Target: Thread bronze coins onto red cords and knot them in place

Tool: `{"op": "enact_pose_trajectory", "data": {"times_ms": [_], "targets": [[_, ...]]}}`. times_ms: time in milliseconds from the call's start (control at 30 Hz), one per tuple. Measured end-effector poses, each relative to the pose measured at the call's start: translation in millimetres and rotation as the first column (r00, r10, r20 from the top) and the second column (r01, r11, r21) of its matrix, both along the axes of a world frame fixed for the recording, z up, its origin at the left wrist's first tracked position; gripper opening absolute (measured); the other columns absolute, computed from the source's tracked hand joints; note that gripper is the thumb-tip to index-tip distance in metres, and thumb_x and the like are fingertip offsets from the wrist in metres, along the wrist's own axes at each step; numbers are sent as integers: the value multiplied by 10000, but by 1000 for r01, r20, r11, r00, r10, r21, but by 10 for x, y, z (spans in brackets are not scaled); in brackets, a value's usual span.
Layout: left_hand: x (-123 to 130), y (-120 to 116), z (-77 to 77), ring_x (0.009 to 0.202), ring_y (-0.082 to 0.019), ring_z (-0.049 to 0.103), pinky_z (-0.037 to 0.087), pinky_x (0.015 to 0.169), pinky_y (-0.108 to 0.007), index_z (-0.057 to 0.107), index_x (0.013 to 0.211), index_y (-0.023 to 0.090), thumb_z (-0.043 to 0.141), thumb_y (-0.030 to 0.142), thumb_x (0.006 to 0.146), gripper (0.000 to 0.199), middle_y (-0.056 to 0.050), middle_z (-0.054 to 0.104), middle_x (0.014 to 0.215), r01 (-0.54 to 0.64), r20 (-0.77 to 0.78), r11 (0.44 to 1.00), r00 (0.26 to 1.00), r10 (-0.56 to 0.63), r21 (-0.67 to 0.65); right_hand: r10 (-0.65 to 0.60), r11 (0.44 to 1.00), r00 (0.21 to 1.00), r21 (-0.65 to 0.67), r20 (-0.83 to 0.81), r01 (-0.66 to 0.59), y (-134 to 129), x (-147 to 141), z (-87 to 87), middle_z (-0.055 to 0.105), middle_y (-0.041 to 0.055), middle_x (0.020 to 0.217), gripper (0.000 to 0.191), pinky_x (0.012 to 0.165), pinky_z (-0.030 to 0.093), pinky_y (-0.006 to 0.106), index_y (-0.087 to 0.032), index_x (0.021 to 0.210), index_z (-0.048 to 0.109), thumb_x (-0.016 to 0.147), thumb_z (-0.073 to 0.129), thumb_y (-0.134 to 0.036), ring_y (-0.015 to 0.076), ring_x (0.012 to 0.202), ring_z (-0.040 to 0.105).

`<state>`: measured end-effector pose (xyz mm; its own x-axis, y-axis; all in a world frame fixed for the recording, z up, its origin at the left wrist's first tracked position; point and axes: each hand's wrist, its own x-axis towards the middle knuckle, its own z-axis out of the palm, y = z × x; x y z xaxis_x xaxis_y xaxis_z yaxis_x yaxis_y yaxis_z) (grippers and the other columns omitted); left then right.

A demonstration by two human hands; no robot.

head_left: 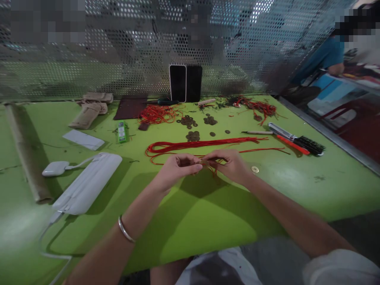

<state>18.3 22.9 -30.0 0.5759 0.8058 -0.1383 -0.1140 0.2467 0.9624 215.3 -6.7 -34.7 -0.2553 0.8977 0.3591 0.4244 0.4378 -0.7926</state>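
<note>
My left hand [179, 168] pinches a round brass-coloured coin [204, 162] between thumb and fingers, just above the table. My right hand [227, 163] is closed at the coin's other side, its fingertips on thin red cord [214, 171] that dangles below them. How the cord meets the coin is too small to make out. Behind both hands lies a looped bundle of red cord [178, 147], its loose ends pointing right. A single shiny coin [254, 169] with a hole rests right of my right hand.
Coin piles [192, 136] and a red thread tangle [157, 114] lie farther back. Two phones [178, 83] lean against a perforated metal screen [133, 71]. A brush [310, 145] lies at right, a white power strip [89, 184] at left. Another person [329, 55] sits beyond, at right.
</note>
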Motion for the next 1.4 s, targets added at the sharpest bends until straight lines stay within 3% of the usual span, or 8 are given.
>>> {"op": "enact_pose_trajectory", "data": {"times_ms": [133, 300, 567, 967, 1233, 1400], "targets": [[5, -6, 5, 587, -60, 561, 451, 595, -181, 683, 745, 131, 798, 214, 625, 186, 4, 649, 670, 2, -7, 1000, 1000, -2, -1, -6, 999, 1000, 44, -9, 7, 3, 7, 19, 718, 18, 891, 159, 718, 537, 285, -268, 944, 724, 813, 644, -230, 150, 784, 660], [-1, -1, -6, 580, -56, 557, 449, 597, -181, 684, 737, 141, 799, 221, 627, 178, 11, 646, 659, -12, 6, 1000, 1000, 12, 0, -17, 999, 995, -32, -101, 14, 11, 19, 15, 705, 14, 895, 339, 731, 543, 277, -289, 1159, 633, 821, 640, -266, 136, 791, 654], [-11, 6, 10, 592, -64, 552, 442, 608, -199, 683, 738, 142, 802, 231, 617, 191, 9, 642, 669, -52, 38, 998, 998, 53, -25, -3, 997, 988, -74, -152, -8, 66, 52, -62, 706, 33, 859, 140, 719, 549, 296, -230, 915, 722, 800, 656, -275, 153, 778, 654], [-6, 5, 29, 586, -53, 547, 432, 597, -183, 675, 721, 140, 802, 223, 615, 185, 16, 636, 661, -54, 50, 997, 997, 57, -48, 25, 992, 968, -114, -250, -55, 74, 39, -66, 693, 34, 833, 184, 706, 542, 281, -208, 876, 708, 783, 671, -363, 145, 760, 643], [5, -4, 36, 600, -67, 548, 447, 617, -207, 682, 741, 137, 810, 238, 592, 221, 4, 644, 691, -58, 2, 995, 998, 58, -78, 51, 992, 969, -104, -242, -78, 50, 22, -55, 685, 37, 826, 167, 684, 539, 271, -196, 881, 694, 804, 655, -339, 137, 756, 636], [3, -6, 15, 608, -70, 559, 447, 612, -205, 684, 747, 139, 815, 234, 590, 225, 4, 644, 683, -46, 15, 996, 999, 47, -80, 72, 986, 958, -122, -278, -110, 22, -2, -48, 687, 40, 883, 171, 759, 551, 289, -207, 963, 677, 816, 643, -288, 140, 809, 651]]}}
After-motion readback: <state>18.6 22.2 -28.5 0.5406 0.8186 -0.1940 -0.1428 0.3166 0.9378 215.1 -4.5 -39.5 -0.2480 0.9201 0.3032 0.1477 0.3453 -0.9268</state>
